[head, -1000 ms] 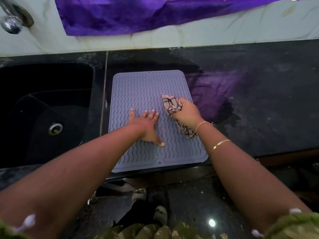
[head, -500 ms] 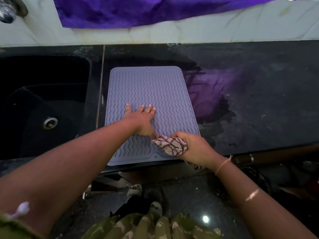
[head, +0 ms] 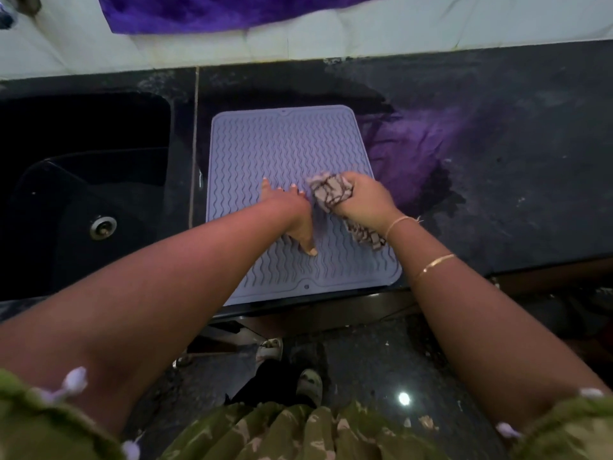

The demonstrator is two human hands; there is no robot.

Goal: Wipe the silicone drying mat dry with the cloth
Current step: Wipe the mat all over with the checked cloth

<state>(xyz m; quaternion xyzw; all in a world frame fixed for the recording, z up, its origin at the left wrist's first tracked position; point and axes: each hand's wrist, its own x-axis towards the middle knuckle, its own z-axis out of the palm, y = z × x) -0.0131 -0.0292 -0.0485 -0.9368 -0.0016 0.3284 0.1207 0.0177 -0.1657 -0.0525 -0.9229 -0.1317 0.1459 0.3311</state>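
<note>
A lavender silicone drying mat [head: 282,151] with wavy ridges lies flat on the black counter, its near edge at the counter's front. My left hand [head: 292,214] presses flat on the mat's middle, fingers spread. My right hand [head: 363,197] is closed around a bunched pale cloth with a dark check pattern [head: 330,192], pressed on the mat's right half just beside my left hand. A tail of the cloth trails back under my right wrist.
A black sink [head: 83,194] with a metal drain [head: 103,227] sits left of the mat. The black counter [head: 514,180] spreads to the right with a wet patch beside the mat. A purple cloth [head: 232,11] hangs on the white wall behind.
My right hand has swept the cloth from the mat's near edge back up to its middle right. My left hand stays pressed on the mat.
</note>
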